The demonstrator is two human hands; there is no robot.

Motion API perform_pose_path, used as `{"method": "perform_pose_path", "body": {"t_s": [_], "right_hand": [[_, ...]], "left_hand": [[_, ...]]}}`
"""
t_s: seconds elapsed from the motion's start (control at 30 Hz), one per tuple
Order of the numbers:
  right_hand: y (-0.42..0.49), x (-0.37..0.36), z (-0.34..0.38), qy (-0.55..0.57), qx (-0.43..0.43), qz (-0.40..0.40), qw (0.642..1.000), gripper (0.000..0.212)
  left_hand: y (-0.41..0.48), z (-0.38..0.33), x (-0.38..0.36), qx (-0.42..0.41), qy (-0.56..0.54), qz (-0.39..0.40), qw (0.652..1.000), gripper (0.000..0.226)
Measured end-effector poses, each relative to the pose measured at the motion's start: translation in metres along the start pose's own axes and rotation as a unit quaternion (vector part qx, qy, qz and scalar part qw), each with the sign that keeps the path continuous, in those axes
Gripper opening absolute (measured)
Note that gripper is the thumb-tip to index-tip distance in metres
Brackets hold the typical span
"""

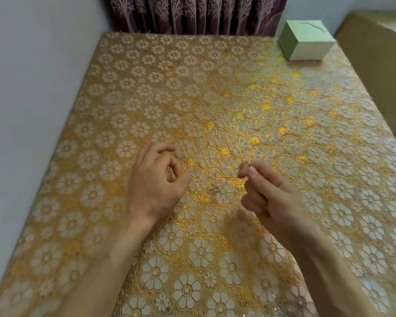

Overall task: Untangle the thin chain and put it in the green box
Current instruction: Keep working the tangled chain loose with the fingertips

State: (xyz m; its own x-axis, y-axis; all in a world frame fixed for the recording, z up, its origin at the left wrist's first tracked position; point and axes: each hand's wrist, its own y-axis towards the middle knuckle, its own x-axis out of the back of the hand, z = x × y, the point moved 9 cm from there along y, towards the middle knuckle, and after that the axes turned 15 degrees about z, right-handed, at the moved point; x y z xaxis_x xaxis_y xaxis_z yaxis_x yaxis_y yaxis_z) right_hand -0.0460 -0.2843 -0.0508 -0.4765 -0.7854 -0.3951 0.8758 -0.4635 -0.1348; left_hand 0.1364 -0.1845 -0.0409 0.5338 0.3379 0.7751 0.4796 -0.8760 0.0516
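1 chain (215, 187) beside left hand (156, 181)

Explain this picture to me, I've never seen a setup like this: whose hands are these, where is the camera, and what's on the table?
No machine here: a person works with bare hands. The single picture comes from a camera worn on their head, looking down. The left hand and right hand hover over a gold flower-patterned tablecloth. Each pinches thumb and forefinger, apparently on a thin chain, seen only as a faint glint between them. A pale green box, seemingly closed, stands at the far right corner.
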Motion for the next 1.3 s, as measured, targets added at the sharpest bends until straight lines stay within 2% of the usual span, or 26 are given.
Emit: {"method": "perform_pose_path", "body": {"t_s": [0.2,0.37,0.43,0.5,0.6,0.67,0.77,0.87,1.0,1.1,1.23,1.3], "right_hand": [[-0.021,-0.013,0.003,0.061,0.029,0.058,0.996,0.016],[-0.043,-0.017,-0.011,0.070,0.008,0.045,0.997,0.019],[-0.053,-0.017,-0.011,-0.017,0.000,0.033,0.999,0.025],[-0.063,-0.020,-0.007,-0.180,-0.013,0.033,0.983,0.028],[-0.081,-0.030,-0.014,-0.374,-0.067,0.045,0.924,0.024],[-0.091,-0.039,-0.020,-0.466,-0.062,0.054,0.881,0.021],[-0.101,-0.051,-0.035,-0.566,-0.041,0.068,0.821,0.035],[-0.104,-0.060,-0.037,-0.627,-0.007,0.058,0.777,0.033],[-0.104,-0.062,-0.030,-0.657,0.035,0.027,0.752,0.026],[-0.100,-0.056,-0.022,-0.662,0.031,-0.006,0.749,0.028],[-0.077,-0.045,-0.017,-0.631,-0.010,-0.061,0.774,0.028],[-0.058,-0.045,-0.020,-0.639,-0.043,-0.065,0.765,0.030]], "left_hand": [[-0.033,0.012,0.004,0.059,0.057,0.004,0.997,0.025],[-0.049,0.009,0.009,0.082,0.061,0.011,0.995,0.029],[-0.058,0.004,0.012,0.075,0.053,0.004,0.996,0.027],[-0.070,-0.001,0.015,0.070,0.050,-0.001,0.996,0.027],[-0.099,-0.002,0.010,0.066,0.050,0.014,0.996,0.027],[-0.120,0.001,0.005,0.071,0.060,0.028,0.995,0.026],[-0.141,0.005,-0.001,0.074,0.089,0.029,0.993,0.026],[-0.150,0.007,-0.002,0.073,0.085,0.020,0.994,0.025],[-0.152,0.010,-0.003,0.072,0.076,0.009,0.994,0.021],[-0.153,0.011,-0.002,0.071,0.057,0.000,0.996,0.020],[-0.153,0.011,-0.001,0.066,0.050,-0.006,0.997,0.023],[-0.153,0.010,-0.001,0.063,0.051,-0.007,0.997,0.023]]}}
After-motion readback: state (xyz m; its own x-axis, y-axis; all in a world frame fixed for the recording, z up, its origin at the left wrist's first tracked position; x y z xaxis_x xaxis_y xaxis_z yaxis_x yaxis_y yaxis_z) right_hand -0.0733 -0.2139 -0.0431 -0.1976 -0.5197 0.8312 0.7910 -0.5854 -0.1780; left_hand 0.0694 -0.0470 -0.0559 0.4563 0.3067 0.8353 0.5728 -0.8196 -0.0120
